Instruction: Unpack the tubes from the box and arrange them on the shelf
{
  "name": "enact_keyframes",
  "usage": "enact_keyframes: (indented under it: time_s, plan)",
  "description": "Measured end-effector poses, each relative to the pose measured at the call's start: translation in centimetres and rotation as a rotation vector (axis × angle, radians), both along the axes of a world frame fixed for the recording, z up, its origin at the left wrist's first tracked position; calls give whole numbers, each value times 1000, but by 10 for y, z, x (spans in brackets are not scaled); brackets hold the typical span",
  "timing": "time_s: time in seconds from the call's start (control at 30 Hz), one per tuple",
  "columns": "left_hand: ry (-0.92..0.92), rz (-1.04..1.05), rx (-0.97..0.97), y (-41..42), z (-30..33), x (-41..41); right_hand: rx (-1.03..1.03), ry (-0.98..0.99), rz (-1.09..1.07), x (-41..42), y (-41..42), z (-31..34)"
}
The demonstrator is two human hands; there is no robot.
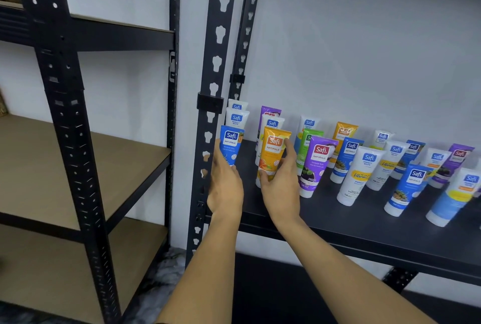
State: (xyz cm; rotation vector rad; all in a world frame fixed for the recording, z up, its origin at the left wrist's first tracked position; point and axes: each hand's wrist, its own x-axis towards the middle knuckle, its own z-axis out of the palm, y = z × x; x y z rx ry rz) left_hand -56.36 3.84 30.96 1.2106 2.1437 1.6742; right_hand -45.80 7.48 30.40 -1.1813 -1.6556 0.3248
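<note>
Several tubes stand cap-down in rows on the black shelf (338, 222). My left hand (225, 188) grips a blue tube (230, 145) at the shelf's left end, just behind the upright post. My right hand (281, 188) holds an orange tube (273, 153), thumb on its lower left and fingers up its right side. White tubes (236, 118) stand behind the blue one. A purple tube (316, 165) stands right of the orange one. The box is out of sight.
A black slotted post (212, 105) rises right beside my left hand. To the left stands another rack with tan wooden shelves (78, 162). More tubes fill the black shelf out to the right edge (406, 188). A white wall is behind.
</note>
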Motion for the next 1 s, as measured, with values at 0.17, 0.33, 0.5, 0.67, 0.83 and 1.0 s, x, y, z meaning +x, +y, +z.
enact_keyframes:
  time_s: [0.17, 0.33, 0.5, 0.67, 0.83, 1.0]
  plan:
    - [2, 2, 4, -1, 0, 0, -3, -4, -4, 0, 0, 0]
    - [-14, 2, 8, -1, 0, 0, 0, -11, -8, 0, -1, 2]
    - [-19, -10, 11, -4, 3, 1, -22, -2, 11, 1, -6, 2]
    - [-10, -10, 47, -6, 3, 3, -34, -4, -3, 9, -16, 0]
    - [150, 11, -65, -10, 0, 10, -94, -226, 32, 35, -32, -7]
    - [197, 25, -201, -22, -11, 26, -69, -464, 62, 72, -44, -18]
